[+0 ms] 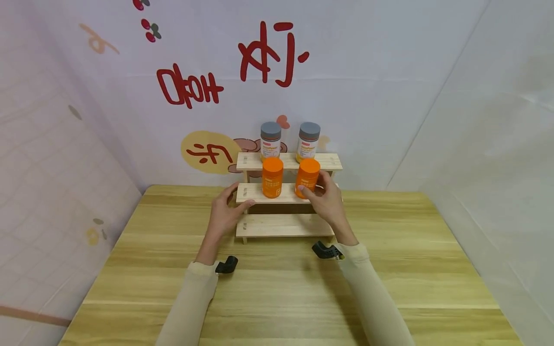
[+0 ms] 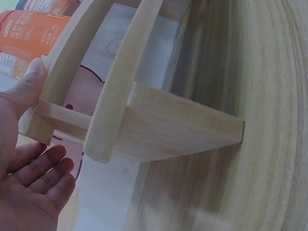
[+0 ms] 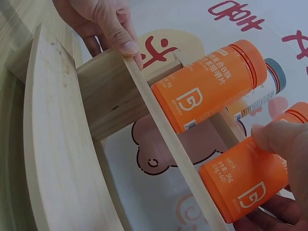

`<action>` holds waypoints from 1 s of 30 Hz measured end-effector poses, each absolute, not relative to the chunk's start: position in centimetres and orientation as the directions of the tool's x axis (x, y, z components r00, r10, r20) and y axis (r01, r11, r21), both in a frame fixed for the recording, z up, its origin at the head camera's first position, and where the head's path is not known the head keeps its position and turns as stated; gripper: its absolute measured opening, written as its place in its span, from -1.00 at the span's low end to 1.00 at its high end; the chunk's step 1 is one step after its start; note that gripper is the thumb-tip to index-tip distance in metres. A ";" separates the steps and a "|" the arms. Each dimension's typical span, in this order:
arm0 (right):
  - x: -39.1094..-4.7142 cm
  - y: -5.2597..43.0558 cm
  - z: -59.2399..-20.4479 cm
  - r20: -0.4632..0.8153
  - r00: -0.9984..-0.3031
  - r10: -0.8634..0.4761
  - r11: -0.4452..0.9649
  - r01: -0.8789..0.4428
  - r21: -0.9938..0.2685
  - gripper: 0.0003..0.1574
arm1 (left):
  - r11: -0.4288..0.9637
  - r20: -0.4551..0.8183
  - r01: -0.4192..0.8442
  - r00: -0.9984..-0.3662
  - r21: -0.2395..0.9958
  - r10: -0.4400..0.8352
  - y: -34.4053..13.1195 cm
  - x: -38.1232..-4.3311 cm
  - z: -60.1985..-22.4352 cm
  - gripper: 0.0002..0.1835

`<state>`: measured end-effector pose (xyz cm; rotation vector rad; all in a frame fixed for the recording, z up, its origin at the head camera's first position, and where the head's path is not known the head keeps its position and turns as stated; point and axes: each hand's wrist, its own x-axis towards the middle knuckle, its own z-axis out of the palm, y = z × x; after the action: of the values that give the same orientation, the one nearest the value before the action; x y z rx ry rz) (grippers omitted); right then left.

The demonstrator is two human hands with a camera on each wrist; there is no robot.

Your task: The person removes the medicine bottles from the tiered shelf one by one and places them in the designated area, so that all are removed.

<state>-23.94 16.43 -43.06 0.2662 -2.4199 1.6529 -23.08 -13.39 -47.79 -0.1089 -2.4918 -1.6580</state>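
A three-tier wooden display rack [image 1: 285, 226] stands on the table. On its middle tier are two orange supplement bottles. My right hand [image 1: 330, 204] grips the right orange bottle [image 1: 308, 174], thumb at the front and fingers round its far side. In the right wrist view that bottle's base is at the tier's board. The left orange bottle [image 1: 272, 180] stands upright beside it, untouched. At the tier's left end, my left hand [image 1: 222, 215] holds the board, its thumb [image 2: 33, 72] on the edge and the other fingers lower, beside the end.
On the top tier stand two white bottles with grey lids, a left one [image 1: 270, 144] and a right one [image 1: 308, 140]. The lowest tier's bare board faces me. Behind the rack rises a white printed wall sheet [image 1: 368, 96]. Wood-grain table [image 1: 277, 298] extends in front.
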 end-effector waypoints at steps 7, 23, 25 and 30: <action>-23.7 16.2 -42.7 0.263 -0.965 0.002 0.348 -0.246 -0.905 -0.21 | 0.395 0.178 0.161 -0.984 0.904 -0.007 -13.4 -23.4 -47.9 -0.04; -20.6 16.0 -39.9 0.274 -0.962 0.012 0.318 -0.256 -0.913 -0.23 | 0.376 0.184 0.172 -0.983 0.911 0.003 -13.4 -23.3 -48.2 -0.04; -20.6 16.2 -39.9 0.281 -0.960 0.004 0.325 -0.265 -0.908 -0.23 | 0.374 0.181 0.168 -0.983 0.912 -0.002 -13.5 -23.4 -48.2 -0.04; -20.2 16.5 -39.8 0.301 -0.953 0.000 0.345 -0.283 -0.895 -0.24 | 0.372 0.178 0.164 -0.984 0.914 -0.003 -13.6 -23.3 -48.2 -0.03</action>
<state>-20.17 16.53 -39.82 0.2538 -2.3610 1.6484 -23.33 -13.55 -48.23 -0.1461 -2.4744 -1.6752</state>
